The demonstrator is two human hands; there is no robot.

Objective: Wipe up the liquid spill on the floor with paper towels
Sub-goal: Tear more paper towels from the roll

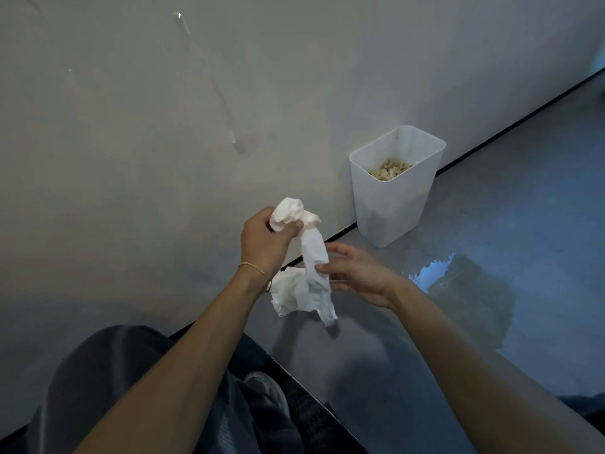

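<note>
My left hand [263, 242] is raised in front of the wall and grips the top of a crumpled white paper towel [314, 253] that hangs down in a long twist. My right hand [357, 273] is beside the hanging part, with thumb and fingertips touching it and the other fingers spread. A second bunch of white paper towel [288, 294] shows below my left wrist; I cannot tell whether it lies on the floor or hangs with the rest. The liquid spill [465, 290] shines on the grey floor to the right of my right hand.
A white rectangular bin [393, 204] with crumpled brownish waste inside stands on the floor against the wall [131, 142]. A dark baseboard strip runs along the wall's foot. My knee in grey trousers [108, 381] and a shoe [268, 391] fill the lower left.
</note>
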